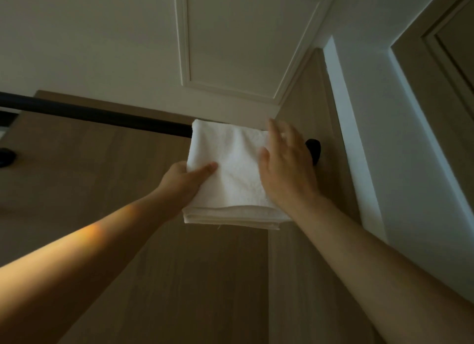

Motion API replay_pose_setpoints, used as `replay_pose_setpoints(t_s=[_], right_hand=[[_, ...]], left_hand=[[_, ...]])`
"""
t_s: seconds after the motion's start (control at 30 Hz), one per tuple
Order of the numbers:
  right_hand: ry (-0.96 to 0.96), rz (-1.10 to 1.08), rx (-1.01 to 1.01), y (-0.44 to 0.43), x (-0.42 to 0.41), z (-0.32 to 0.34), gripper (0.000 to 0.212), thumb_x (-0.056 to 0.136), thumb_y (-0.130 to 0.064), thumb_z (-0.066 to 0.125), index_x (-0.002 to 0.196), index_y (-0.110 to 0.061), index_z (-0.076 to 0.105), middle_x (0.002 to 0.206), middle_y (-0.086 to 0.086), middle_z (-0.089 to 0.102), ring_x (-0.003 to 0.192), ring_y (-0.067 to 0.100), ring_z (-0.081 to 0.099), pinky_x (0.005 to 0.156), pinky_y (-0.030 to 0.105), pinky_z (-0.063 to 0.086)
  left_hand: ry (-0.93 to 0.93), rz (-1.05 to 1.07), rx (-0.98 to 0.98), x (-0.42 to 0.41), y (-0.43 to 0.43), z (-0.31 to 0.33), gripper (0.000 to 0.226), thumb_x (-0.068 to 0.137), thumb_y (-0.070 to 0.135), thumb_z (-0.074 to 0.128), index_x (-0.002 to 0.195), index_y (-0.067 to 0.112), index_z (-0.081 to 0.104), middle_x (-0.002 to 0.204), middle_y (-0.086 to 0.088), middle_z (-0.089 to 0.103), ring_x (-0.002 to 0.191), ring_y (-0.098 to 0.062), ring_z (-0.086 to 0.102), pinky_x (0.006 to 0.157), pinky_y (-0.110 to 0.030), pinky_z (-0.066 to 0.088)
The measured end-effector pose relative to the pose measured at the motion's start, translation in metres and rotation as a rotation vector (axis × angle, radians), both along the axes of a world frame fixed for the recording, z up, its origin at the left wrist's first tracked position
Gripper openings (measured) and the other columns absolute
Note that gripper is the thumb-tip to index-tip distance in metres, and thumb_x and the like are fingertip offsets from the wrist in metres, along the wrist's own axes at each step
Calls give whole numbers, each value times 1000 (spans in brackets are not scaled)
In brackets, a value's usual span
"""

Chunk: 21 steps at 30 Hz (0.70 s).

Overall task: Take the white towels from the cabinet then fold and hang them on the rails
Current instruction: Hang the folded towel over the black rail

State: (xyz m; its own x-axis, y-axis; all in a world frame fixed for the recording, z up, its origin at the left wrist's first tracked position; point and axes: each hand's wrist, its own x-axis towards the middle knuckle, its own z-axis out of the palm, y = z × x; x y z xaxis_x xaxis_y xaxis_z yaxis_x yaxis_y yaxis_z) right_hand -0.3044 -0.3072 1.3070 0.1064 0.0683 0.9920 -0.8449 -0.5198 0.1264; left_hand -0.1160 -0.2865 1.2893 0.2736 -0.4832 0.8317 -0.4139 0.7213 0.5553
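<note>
Where it is draped over the black rail (pixel 102 115), close to the rail's right end, the white towel (pixel 230 169) is seen folded into a compact rectangle, with several layered edges shown along its lower hem. Its front face is hung down in front of the wood-grain wall (pixel 102 202).

The towel's lower left edge is pinched by the left hand (pixel 183 183). The thumb (pixel 207 167) is laid across the front of the cloth, while the other fingers are hidden behind it, so their spread cannot be told. The towel's right side is touched by the right hand (pixel 284 169), which is laid flat on the cloth with its fingers (pixel 275 134) straight and slightly spread, the fingertips level with the rail. A patch of warm light is cast on the left forearm.

Just right of the right hand, the rail's dark end bracket (pixel 315 148) is partly covered by that hand. The rail is run leftward across the wall to the edge of the view, and a second dark fitting (pixel 6 158) is seen below it at the far left. Above the rail a white panelled surface (pixel 230 35) with raised moulding is shown, and a white frame (pixel 359 138) is set to the right.
</note>
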Motion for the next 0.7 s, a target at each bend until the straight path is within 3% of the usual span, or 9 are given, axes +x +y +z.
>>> replay_pose_setpoints(t_s=[0.07,0.17,0.27,0.5,0.63,0.7], right_hand=[[138,-33,-1,3,20,33,53,105,-36,27,154,-17,20,160,11,17,147,29,16,118,50,20],[214,-51,137,-10,37,62,53,103,-47,24,148,-21,33,152,11,36,140,32,31,115,54,21],[181,-95,107,-23,36,60,51,101,-54,21,137,-24,42,135,8,51,126,30,44,110,48,26],[94,-114,76,-38,2,55,52,100,-56,22,127,-20,47,126,9,55,117,30,48,100,43,31],[58,-167,104,-47,-25,55,58,98,-60,22,121,-14,50,125,13,55,115,31,48,97,40,33],[56,-209,95,-49,-28,55,60,99,-58,21,120,-10,50,126,14,55,118,30,48,105,42,29]], left_hand=[[-9,1,7,1,0,0,45,86,47,63,114,12,60,97,-4,69,86,-21,68,70,-33,56],[-9,12,9,2,-1,1,46,86,48,63,115,13,59,98,-4,69,86,-22,68,73,-35,57],[-26,19,10,4,-4,2,47,85,50,64,115,14,60,99,-4,70,88,-22,69,78,-40,58],[-123,-6,36,-22,-18,6,44,86,51,62,111,15,63,103,-5,70,92,-23,69,85,-43,57],[-67,19,39,-30,-31,9,51,84,54,62,118,16,59,105,-3,69,92,-21,67,74,-34,56],[-70,30,42,-28,-34,8,50,84,55,61,117,17,60,105,-3,69,92,-21,67,75,-34,55]])
